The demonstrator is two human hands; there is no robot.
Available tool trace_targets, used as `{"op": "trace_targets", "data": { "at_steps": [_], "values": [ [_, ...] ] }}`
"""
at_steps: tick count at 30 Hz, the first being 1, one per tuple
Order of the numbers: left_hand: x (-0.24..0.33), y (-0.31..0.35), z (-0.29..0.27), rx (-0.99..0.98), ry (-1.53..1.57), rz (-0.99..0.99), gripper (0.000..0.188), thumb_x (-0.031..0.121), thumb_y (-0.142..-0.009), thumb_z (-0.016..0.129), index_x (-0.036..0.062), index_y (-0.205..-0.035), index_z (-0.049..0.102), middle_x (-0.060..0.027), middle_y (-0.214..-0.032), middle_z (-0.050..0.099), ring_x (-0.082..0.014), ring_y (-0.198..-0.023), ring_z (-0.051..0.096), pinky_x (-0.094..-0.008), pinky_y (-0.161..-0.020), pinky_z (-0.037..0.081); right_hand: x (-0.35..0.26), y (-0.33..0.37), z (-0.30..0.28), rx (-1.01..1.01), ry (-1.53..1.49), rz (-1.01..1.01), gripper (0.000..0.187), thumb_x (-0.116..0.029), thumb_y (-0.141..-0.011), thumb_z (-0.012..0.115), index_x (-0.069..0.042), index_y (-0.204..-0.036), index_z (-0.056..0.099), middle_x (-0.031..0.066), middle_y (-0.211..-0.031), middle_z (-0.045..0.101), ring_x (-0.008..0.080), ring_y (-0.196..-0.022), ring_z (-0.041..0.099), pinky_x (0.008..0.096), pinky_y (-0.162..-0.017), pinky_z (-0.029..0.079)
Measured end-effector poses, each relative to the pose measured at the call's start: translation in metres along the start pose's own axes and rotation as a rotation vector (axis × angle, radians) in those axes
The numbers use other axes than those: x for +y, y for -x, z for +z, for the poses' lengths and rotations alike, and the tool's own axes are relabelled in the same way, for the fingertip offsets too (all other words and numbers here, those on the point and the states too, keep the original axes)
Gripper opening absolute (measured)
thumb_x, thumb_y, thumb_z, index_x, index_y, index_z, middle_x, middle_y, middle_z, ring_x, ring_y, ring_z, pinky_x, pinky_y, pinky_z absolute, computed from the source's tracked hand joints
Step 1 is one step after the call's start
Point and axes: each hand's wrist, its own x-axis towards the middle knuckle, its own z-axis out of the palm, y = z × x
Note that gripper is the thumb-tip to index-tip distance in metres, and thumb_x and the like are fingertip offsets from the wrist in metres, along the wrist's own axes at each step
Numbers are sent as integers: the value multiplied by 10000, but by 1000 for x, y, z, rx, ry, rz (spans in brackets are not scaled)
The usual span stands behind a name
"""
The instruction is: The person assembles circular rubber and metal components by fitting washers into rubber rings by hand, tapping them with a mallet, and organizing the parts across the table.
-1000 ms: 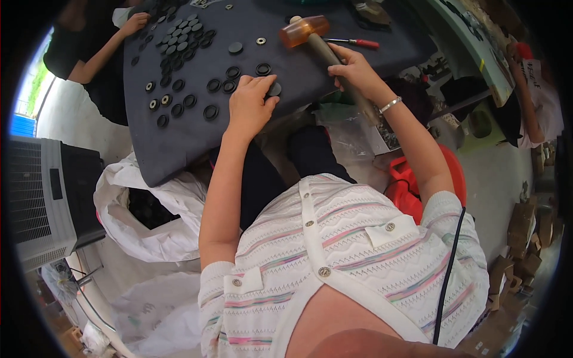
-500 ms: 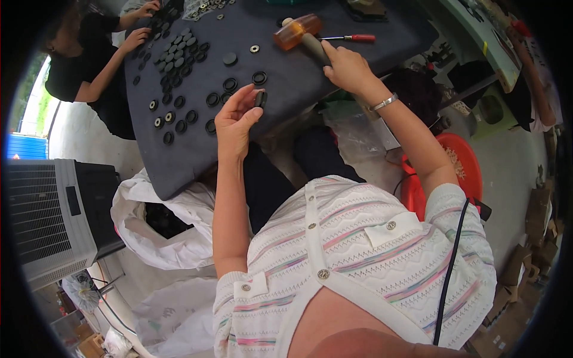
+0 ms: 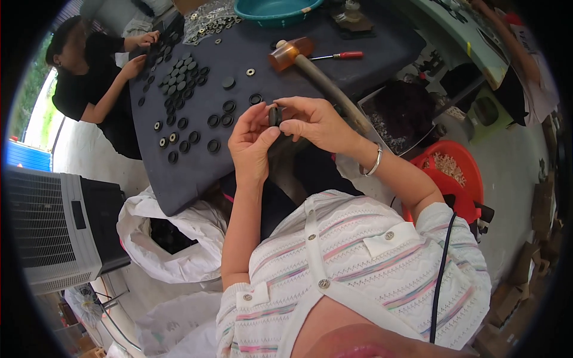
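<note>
We hold a dark round piece point(image 3: 274, 116) edge-on between our left hand point(image 3: 249, 142) and right hand point(image 3: 315, 122) at a dark-covered table point(image 3: 185, 174), where a mallet point(image 3: 325, 86) lies near a red-handled screwdriver point(image 3: 350, 55), black rings point(image 3: 213, 141) lie scattered, and a co-worker point(image 3: 89, 98) in black reaches over the left side.

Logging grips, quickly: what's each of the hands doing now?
Left hand: closed, holding a small dark round disc.
Right hand: closed, holding the same disc.
</note>
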Motion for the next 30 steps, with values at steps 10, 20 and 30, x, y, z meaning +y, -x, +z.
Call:
{"op": "trace_targets", "data": {
  "at_steps": [10,20,30],
  "values": [
    [-6,9,44,14,-206,121,447,-68,-774,690,-13,-1200,566,-75,-1053,641,-116,-902,590,-242,-805,488,-5,34,5,277,-604,-40,340,-43,-878,593,43,-1205,552,58,-964,615,92,-776,612,228,-633,537],
    [-11,4,76,-115,-28,-82,300,-7,-858,612,-23,-1157,593,-59,-966,627,-88,-773,578,-192,-629,462,-16,68,-17,370,-342,-206,327,-6,-884,536,-2,-1210,570,46,-958,607,83,-808,597,241,-727,530],
    [-9,-1,109,-254,-288,-224,214,126,-920,577,-28,-1054,641,-11,-673,601,-42,-528,523,-162,-459,370,-16,98,-28,496,-187,-244,327,6,-871,575,40,-1196,560,73,-967,637,107,-800,635,235,-731,542]
  ]
}}
